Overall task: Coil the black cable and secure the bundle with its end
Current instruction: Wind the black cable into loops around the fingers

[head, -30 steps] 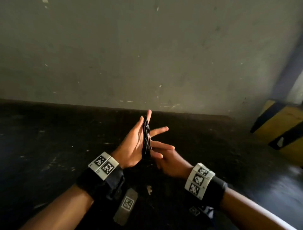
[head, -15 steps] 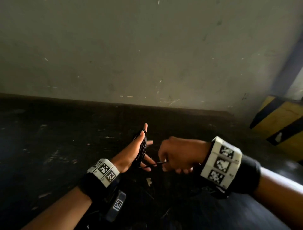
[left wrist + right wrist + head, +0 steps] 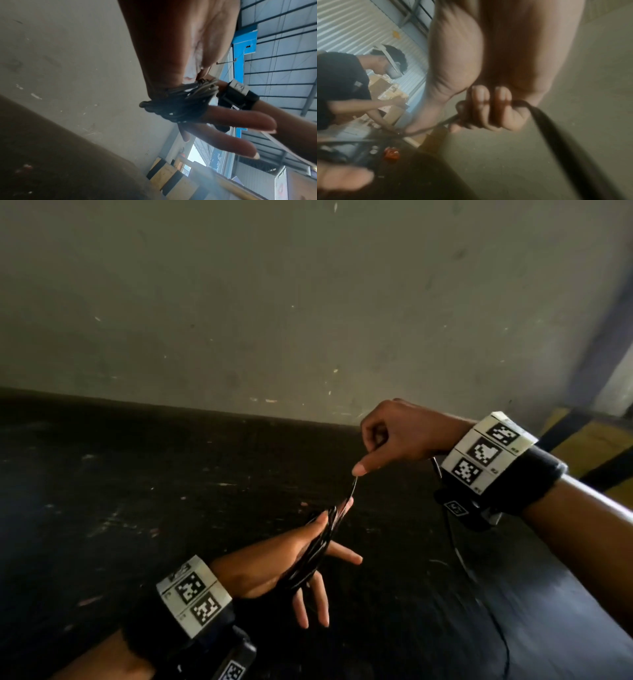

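So the black cable is wound in a bunch of loops around the left hand, running from the thumb side down across the palm toward the wrist, and that hand is basically acting as a spool: fingers straight and fanned out, not curled around anything. The left wrist camera shows the same thing up close, the coil bunched tight around the base of the spread fingers, some strands looking greyish where the light hits them. The right hand is up higher and off to the right, closed into a fist around the free end of the cable, and a single strand runs taut from under its thumb down to the top of the bundle. In the right wrist view you can see the curled fingers clamped on the strand, with more cable trailing off blurry toward the lower right. All of this happens in the air above a dark scuffed surface in front of a grey wall. Both wrists have those marker bands on.
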Available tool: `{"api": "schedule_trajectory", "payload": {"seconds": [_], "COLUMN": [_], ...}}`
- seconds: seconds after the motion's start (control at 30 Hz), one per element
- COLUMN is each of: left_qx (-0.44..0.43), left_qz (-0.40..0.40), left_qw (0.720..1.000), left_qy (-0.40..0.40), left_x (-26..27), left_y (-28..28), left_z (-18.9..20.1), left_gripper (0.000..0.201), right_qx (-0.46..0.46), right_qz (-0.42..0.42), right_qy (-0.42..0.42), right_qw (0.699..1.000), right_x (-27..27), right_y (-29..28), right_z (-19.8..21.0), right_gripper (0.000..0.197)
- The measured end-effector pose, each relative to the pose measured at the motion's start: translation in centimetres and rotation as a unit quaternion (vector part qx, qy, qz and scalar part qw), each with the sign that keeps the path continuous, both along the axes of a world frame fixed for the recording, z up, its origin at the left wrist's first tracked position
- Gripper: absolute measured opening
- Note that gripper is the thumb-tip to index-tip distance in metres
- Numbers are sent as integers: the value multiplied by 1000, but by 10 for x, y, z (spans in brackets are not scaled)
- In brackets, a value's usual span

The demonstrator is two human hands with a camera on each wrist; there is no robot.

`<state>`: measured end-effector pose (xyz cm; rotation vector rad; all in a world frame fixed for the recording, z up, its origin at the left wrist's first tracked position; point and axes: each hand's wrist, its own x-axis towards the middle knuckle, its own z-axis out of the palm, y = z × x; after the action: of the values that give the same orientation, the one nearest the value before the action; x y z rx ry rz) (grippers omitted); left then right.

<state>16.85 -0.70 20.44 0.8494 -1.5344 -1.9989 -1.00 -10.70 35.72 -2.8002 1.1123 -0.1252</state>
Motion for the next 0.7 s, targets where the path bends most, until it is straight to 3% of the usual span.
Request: {"api": "schedule_trajectory", "payload": {"seconds": [0.17,0.3,0.4,0.5,0.63,0.7], "left_qx": [-4,-13,-16,-10,-16,-34], "left_qz": [-34,-11,24,84,158,204], "left_qw": [996,990,979,961,940,931], "left_qy": [80,141,203,263,303,302], "left_x": [8,12,10,4,3,5], "left_y": [1,-5,-16,-32,-51,-57], "left_z": [24,39,50,60,62,60], "left_gripper": [45,44,44,46,49,48], "right_qx": [18,1,48,96,158,169], "right_qz": [1,8,22,17,-34,-41], "right_qy": [-83,-164,-254,-291,-330,-304], "right_qw": [996,986,966,952,930,937], "right_x": [-3,3,11,23,42,48], "right_y": [-20,-29,-28,-15,19,35], "right_z": [-27,-67,-99,-123,-139,-142], "right_gripper": [39,42,37,19,31,30]}}
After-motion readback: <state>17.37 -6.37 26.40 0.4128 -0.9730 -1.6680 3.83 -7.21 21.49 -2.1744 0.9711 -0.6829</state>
